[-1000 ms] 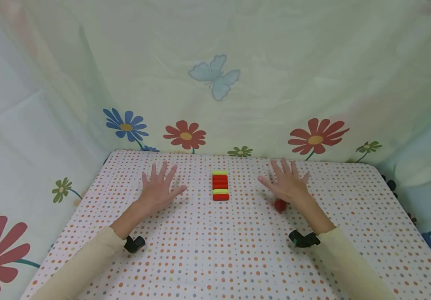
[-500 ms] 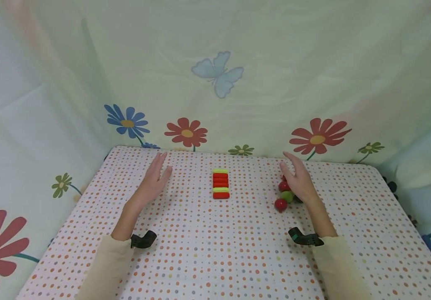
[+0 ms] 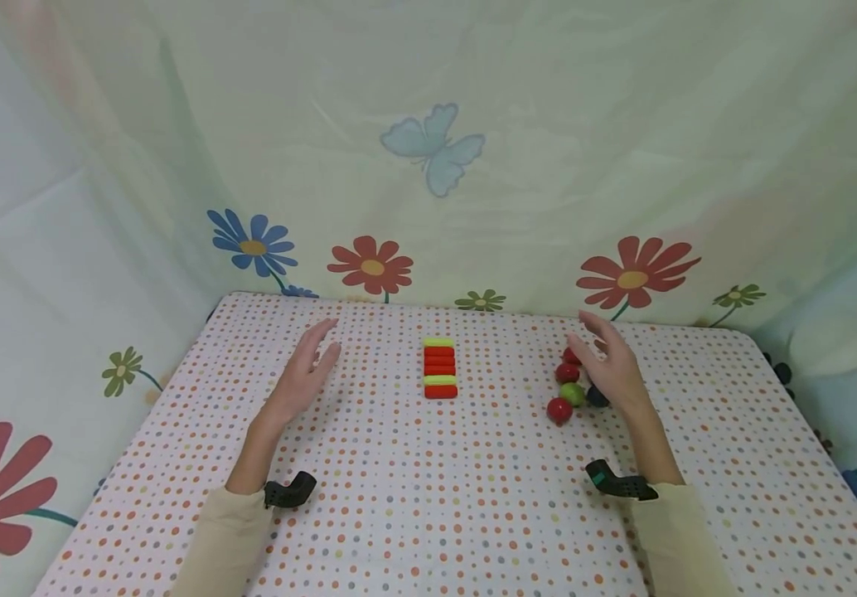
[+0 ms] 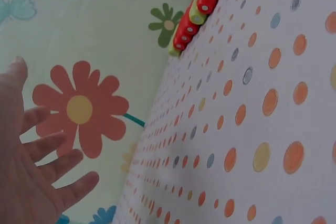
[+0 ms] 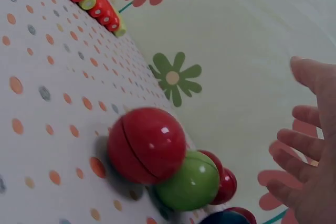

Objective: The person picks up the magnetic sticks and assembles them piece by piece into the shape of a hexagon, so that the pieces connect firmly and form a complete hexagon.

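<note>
My left hand (image 3: pixel 302 377) hovers over the left part of the table, fingers loosely extended, holding nothing. In the left wrist view its relaxed fingers (image 4: pixel 58 166) point toward the backdrop. My right hand (image 3: pixel 611 365) is held above a cluster of shiny balls, also holding nothing. That cluster has a red ball (image 5: pixel 147 145) in front, a green ball (image 5: pixel 189 181) beside it, more red ones behind and a dark blue ball (image 3: pixel 597 396) partly hidden under the hand. Between the hands, several red and yellow-green sticks (image 3: pixel 439 369) lie side by side in a neat column.
A white dotted cloth (image 3: pixel 428 497) covers the table. A flowered curtain (image 3: pixel 548 166) rises right behind its back edge and along both sides. Dark round objects (image 3: pixel 782 372) show beyond the right table edge. Each wrist wears a black camera mount (image 3: pixel 290 490).
Both hands have turned from spread, palms-down to more edge-on with fingers together. The right hand has shifted slightly right, uncovering more of the balls. The sticks stay put.
</note>
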Demonstrator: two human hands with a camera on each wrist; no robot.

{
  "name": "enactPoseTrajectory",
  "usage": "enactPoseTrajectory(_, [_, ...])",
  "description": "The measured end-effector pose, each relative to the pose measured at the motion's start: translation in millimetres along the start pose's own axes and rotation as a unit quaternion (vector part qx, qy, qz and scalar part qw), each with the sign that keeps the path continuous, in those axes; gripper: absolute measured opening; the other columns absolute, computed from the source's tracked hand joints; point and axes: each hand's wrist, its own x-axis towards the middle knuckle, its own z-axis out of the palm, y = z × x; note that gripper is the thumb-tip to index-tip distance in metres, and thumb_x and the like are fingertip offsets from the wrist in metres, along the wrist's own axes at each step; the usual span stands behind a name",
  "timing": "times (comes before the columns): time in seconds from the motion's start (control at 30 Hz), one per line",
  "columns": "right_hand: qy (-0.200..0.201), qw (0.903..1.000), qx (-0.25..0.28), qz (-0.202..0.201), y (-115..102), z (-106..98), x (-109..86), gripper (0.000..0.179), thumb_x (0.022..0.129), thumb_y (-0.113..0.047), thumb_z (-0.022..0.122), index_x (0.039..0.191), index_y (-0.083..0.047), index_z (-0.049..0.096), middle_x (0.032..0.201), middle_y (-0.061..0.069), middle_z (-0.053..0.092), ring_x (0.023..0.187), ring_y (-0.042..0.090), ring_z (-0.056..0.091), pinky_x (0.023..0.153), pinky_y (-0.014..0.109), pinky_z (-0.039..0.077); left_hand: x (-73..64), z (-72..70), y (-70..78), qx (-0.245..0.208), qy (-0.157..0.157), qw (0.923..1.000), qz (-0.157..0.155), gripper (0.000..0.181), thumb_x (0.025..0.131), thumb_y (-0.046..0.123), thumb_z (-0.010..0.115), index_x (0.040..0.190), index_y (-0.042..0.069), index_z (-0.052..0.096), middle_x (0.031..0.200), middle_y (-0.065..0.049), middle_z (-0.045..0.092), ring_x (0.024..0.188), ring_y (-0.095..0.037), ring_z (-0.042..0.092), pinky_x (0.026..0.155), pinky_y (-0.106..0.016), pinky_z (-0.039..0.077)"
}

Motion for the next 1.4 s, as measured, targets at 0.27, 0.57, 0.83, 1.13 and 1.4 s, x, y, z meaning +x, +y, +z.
enactPoseTrajectory(0.27, [-0.002, 0.9975, -0.063, 0.032, 96, -7, 15.7, 0.062, 0.095, -0.052, 0.052, 0.149, -0.024, 0.037, 0.154, 0.013, 0.037, 0.140, 0.037, 0.033, 0.110, 0.060, 0.030, -5.8, 28.4, 21.0, -0.009, -0.078, 0.9963, 0.034, 0.049, 0.101, 0.040, 0.049, 0.145, 0.021, 0.043, 0.150, -0.005, 0.042, 0.138, -0.026, 0.042, 0.108, -0.047, 0.042])
enactPoseTrajectory(0.57, [-0.041, 0.9946, -0.030, 0.090, 120, -22, 12.5, 0.074, 0.089, -0.067, 0.051, 0.148, -0.023, 0.039, 0.153, 0.014, 0.039, 0.139, 0.038, 0.035, 0.106, 0.063, 0.034, -9.8, 57.5, 28.8, -0.037, -0.138, 0.9886, 0.046, 0.052, 0.100, 0.037, 0.053, 0.145, 0.014, 0.043, 0.146, -0.002, 0.047, 0.133, -0.028, 0.047, 0.106, -0.046, 0.044])
enactPoseTrajectory(0.83, [-0.082, 0.9870, -0.024, 0.136, 119, -29, 2.4, 0.080, 0.088, -0.071, 0.045, 0.143, -0.014, 0.045, 0.147, 0.017, 0.044, 0.132, 0.040, 0.042, 0.100, 0.065, 0.038, -11.7, 79.5, 28.9, -0.005, -0.179, 0.9822, 0.055, 0.045, 0.099, 0.032, 0.055, 0.141, 0.015, 0.048, 0.146, -0.002, 0.048, 0.128, -0.024, 0.052, 0.104, -0.044, 0.046])
enactPoseTrajectory(1.13, [-0.133, 0.9823, -0.005, 0.132, 71, -34, -10.8, 0.066, 0.099, -0.052, 0.044, 0.144, -0.004, 0.043, 0.144, 0.025, 0.045, 0.117, 0.021, 0.053, 0.092, 0.045, 0.044, -3.4, 92.7, 33.7, 0.016, -0.167, 0.9840, 0.059, 0.036, 0.097, 0.023, 0.059, 0.132, 0.015, 0.057, 0.134, -0.001, 0.057, 0.112, -0.019, 0.055, 0.094, -0.036, 0.050])
enactPoseTrajectory(1.4, [-0.139, 0.9798, -0.003, 0.144, 61, -35, -12.3, 0.059, 0.102, -0.041, 0.046, 0.145, -0.002, 0.041, 0.146, 0.027, 0.043, 0.129, 0.042, 0.044, 0.098, 0.052, 0.042, 2.4, 101.3, 33.0, 0.029, -0.165, 0.9838, 0.064, 0.033, 0.098, 0.021, 0.058, 0.130, 0.014, 0.059, 0.126, -0.003, 0.061, 0.099, -0.014, 0.053, 0.086, -0.030, 0.048])
